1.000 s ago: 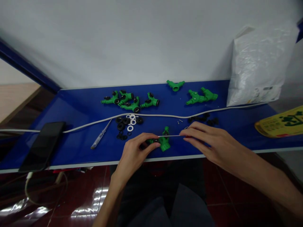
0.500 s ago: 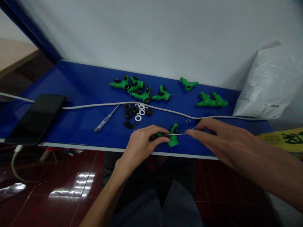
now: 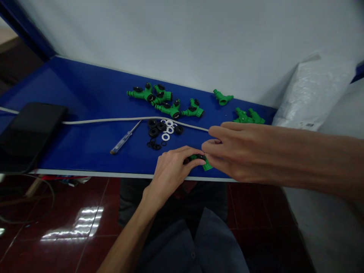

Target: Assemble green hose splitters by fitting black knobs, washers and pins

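My left hand [image 3: 172,167] pinches a green Y-shaped hose connector [image 3: 207,165] with black valve levers near the table's front edge. Close against its fingertips, my right hand [image 3: 224,151] is closed, with fingers curled over the connector and hiding part of it. The thin-shafted screwdriver it held a moment earlier is covered by the hand. Left of the hands lie black rubber rings [image 3: 153,132], white washers [image 3: 165,137] and small black O-rings [image 3: 154,145]. A clear-handled screwdriver [image 3: 122,142] rests farther left.
Several green connectors with black levers [image 3: 170,110] lie at the back. Green connector bodies [image 3: 223,98] without levers are to their right. A pale cable [image 3: 108,120] crosses the blue table [image 3: 85,87]. A black phone [image 3: 31,132] lies left; a plastic-wrapped package [image 3: 309,94] stands right.
My right hand has moved left and turned over the connector, so the screwdriver shaft no longer shows. My left hand keeps its pinch. The view has shifted slightly.
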`<state>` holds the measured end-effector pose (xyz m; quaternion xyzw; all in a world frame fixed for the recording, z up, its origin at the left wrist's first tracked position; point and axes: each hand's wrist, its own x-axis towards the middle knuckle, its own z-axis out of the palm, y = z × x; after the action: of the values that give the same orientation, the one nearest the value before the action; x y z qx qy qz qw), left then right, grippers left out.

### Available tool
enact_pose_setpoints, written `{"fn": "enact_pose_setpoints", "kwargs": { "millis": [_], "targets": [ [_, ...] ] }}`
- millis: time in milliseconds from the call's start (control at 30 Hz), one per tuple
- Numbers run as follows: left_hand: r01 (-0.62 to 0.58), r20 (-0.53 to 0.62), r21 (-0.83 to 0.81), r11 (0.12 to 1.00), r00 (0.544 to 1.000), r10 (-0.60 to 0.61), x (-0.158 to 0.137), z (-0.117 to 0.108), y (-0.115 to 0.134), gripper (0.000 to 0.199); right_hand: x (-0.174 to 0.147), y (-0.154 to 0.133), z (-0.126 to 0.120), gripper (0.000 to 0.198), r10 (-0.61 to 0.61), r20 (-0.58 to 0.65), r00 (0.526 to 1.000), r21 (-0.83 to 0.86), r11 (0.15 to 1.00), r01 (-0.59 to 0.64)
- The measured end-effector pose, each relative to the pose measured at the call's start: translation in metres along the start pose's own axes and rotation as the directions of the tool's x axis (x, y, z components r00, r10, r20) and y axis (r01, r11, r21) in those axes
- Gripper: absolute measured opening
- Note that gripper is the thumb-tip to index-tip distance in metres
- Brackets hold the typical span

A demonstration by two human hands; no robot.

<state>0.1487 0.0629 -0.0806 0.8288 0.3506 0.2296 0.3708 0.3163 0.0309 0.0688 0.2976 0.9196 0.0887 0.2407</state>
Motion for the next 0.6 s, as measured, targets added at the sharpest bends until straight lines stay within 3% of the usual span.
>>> {"fn": "enact_pose_setpoints", "kwargs": {
  "millis": [133,267,433,600],
  "targets": [
    [0.021,0.005,-0.013,1.000,1.000,-0.021,0.001,0.001,0.000,0.023,0.000,0.012,0.001,0.018,0.099,0.111,0.989,0.267,0.955,-0.125],
    [-0.004,0.018,-0.091,0.996,1.000,0.005,0.001,0.001,-0.002,0.021,-0.003,0.021,0.003,0.021,0.148,0.126,0.981,0.410,0.893,-0.187],
    [-0.020,0.000,-0.106,0.994,1.000,0.020,-0.001,0.001,-0.003,0.020,-0.004,0.020,0.007,0.022,0.130,0.031,0.991,0.434,0.891,-0.130],
    [-0.059,-0.006,-0.120,0.991,0.998,0.059,-0.001,0.002,-0.004,0.019,-0.005,0.012,0.015,0.019,0.156,0.030,0.987,0.371,0.915,-0.156]
  ]
}}
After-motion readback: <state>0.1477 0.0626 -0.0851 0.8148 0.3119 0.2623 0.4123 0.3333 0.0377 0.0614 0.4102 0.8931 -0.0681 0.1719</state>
